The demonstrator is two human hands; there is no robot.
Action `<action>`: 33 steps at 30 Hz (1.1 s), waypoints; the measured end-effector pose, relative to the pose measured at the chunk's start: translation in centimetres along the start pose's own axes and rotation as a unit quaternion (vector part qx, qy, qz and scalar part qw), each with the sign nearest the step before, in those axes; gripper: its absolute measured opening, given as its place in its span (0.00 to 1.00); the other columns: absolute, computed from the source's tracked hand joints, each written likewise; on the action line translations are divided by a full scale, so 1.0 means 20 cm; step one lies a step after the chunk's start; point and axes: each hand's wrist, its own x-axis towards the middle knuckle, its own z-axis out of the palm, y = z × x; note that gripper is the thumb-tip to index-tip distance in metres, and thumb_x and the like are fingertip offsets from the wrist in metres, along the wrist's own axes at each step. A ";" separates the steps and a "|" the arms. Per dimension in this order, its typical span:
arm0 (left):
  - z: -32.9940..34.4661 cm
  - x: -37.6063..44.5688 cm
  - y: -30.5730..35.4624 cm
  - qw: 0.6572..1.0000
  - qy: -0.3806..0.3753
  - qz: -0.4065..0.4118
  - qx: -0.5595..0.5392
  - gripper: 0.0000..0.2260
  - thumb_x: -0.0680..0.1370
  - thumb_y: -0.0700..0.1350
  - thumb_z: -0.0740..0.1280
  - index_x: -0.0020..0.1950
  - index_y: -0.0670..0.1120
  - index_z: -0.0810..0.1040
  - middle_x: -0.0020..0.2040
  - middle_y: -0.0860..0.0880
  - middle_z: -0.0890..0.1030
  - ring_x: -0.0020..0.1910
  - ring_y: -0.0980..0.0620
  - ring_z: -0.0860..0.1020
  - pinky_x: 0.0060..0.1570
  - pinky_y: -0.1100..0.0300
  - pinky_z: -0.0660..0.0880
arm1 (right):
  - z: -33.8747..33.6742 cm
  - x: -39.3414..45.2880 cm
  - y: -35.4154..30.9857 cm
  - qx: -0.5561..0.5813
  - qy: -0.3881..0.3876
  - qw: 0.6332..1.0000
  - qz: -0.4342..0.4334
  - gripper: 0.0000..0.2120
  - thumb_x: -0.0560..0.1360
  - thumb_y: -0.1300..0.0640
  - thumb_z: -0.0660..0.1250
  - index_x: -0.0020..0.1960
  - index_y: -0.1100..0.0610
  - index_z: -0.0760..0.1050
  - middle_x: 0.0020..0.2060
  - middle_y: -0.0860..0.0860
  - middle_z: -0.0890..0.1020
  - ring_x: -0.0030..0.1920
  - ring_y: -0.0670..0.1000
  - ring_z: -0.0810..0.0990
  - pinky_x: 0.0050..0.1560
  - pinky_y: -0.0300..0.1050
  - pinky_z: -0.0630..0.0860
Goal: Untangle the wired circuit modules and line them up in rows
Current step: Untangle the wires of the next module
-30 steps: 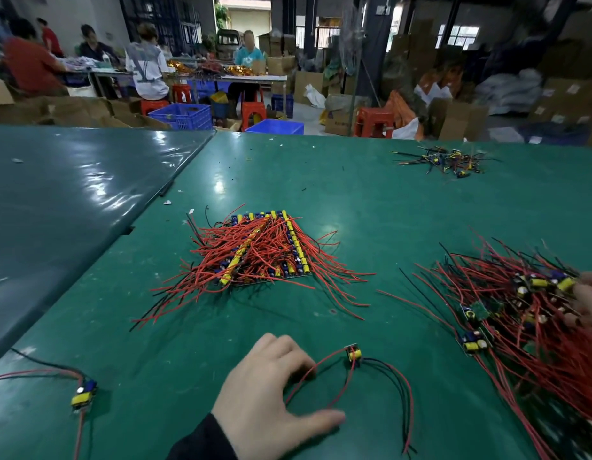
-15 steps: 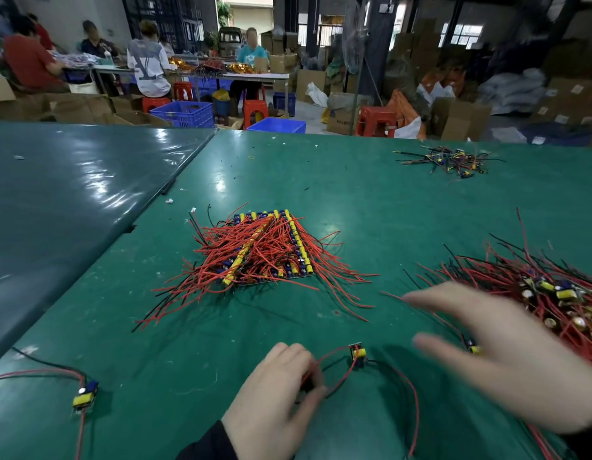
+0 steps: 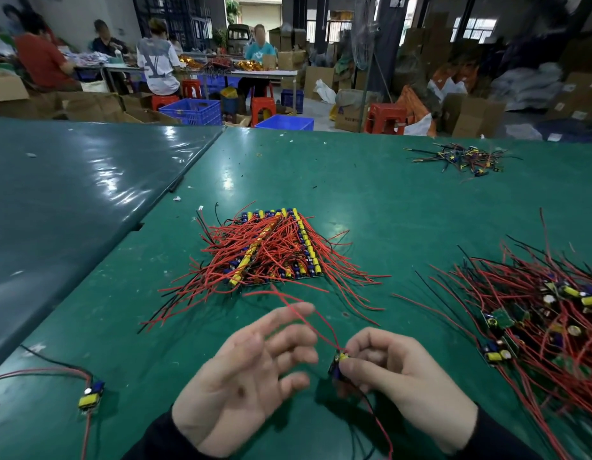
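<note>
Single module (image 3: 338, 364) now lifted off the table (image 3: 387, 200), pinched in right hand (image 3: 404, 376) grip, left hand (image 3: 251, 370) open beside it, red leads (image 3: 301, 313) trailing toward the lined-up rows (image 3: 274, 250) ahead: likely placed next.

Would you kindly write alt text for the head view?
The right hand pinches a wired module above a green table; the open left hand brushes its red wires. Beyond lies a stack of modules in rows; a tangled pile lies right.

Bare mat (image 3: 404, 227) between wire piles (image 3: 271, 250)
</note>
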 end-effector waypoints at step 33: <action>0.03 0.01 -0.07 0.944 0.108 -0.024 0.310 0.11 0.71 0.43 0.65 0.49 0.43 0.83 0.27 0.46 0.74 0.22 0.53 0.70 0.22 0.68 0.65 | 0.07 -0.09 0.03 -0.323 -0.001 0.899 -0.296 0.03 0.70 0.57 0.73 0.43 0.54 0.81 0.35 0.45 0.78 0.35 0.42 0.76 0.39 0.35 0.73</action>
